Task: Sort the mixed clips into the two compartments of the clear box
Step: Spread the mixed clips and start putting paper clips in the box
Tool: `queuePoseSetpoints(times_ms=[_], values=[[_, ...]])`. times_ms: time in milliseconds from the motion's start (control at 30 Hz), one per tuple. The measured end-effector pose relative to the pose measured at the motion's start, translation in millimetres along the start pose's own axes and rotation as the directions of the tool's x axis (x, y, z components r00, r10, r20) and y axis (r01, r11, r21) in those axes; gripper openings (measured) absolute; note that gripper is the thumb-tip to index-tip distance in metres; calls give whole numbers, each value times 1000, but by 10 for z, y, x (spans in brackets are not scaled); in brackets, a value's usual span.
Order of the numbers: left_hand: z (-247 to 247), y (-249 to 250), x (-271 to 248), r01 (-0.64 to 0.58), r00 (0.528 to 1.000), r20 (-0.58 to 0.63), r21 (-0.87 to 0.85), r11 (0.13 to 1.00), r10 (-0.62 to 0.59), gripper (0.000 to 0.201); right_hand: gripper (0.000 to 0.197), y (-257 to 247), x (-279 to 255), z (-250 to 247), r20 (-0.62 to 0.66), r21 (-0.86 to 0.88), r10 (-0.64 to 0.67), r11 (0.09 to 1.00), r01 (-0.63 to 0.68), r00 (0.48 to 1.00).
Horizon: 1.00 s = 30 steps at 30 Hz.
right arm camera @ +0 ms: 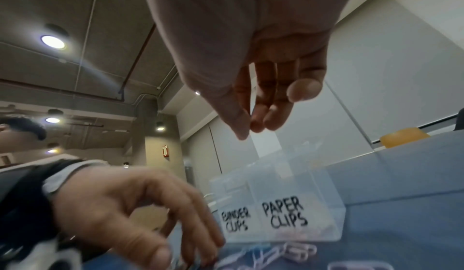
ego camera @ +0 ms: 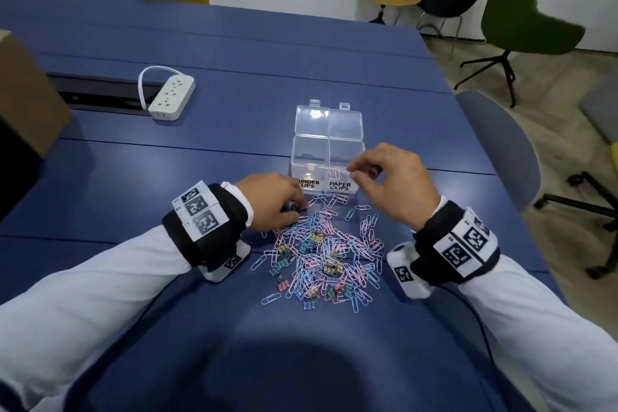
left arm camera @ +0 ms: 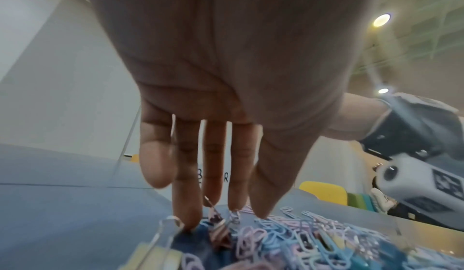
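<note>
The clear box [ego camera: 309, 157] stands open on the blue table, its left half marked BINDER CLIPS and its right half PAPER CLIPS [right arm camera: 285, 214]. A few paper clips [ego camera: 337, 174] lie in the right half. The mixed pile of clips [ego camera: 321, 257] lies just in front of the box. My left hand [ego camera: 296, 209] reaches down at the pile's far left corner. Its straight fingertips stand around a pink binder clip [left arm camera: 218, 230] on the table. My right hand [ego camera: 354, 170] hovers over the paper-clip half, thumb and fingertips [right arm camera: 256, 128] close together, with no clip visible between them.
A white power strip [ego camera: 171, 96] lies at the far left by a dark cable slot [ego camera: 100, 94]. A cardboard box [ego camera: 23, 87] stands at the left edge. A grey chair [ego camera: 501, 144] sits at the table's right side. A yellow binder clip [left arm camera: 155, 254] lies near my left wrist.
</note>
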State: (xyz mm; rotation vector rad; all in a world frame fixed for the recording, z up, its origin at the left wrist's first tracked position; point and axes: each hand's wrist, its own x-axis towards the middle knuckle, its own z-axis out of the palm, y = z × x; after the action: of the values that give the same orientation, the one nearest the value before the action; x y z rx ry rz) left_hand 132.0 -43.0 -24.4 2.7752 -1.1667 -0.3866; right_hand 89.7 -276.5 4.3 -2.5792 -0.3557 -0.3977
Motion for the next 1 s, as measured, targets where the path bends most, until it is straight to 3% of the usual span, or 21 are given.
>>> queuePoseSetpoints(times_ms=[100,200,333,533,700,833,1000], values=[[-5,-96,-9,30,999,17,-85,996,-29,28,16,-48,-80,119,259,-16,-41,999,46,965],[-36,-157,-9,57,998,29,-216,975,-52,26,33,-87,-86,253,515,-120,-47,985,126,856],[-71,-164,-2,60,998,39,-268,961,-52,31,44,-119,-114,379,637,-180,-38,964,197,770],[-40,-159,-16,64,997,64,-321,945,-46,31,52,-124,-284,357,654,-120,-93,967,224,750],[-44,-172,-44,76,996,64,-376,924,-56,23,45,-91,-263,301,580,-57,-98,985,160,809],[-142,-225,-84,87,996,49,-470,878,-73,19,44,-100,-184,318,570,-51,-114,983,174,814],[-232,-530,-127,202,969,-17,-524,828,-247,16,54,-155,-87,438,602,-76,-122,975,209,789]])
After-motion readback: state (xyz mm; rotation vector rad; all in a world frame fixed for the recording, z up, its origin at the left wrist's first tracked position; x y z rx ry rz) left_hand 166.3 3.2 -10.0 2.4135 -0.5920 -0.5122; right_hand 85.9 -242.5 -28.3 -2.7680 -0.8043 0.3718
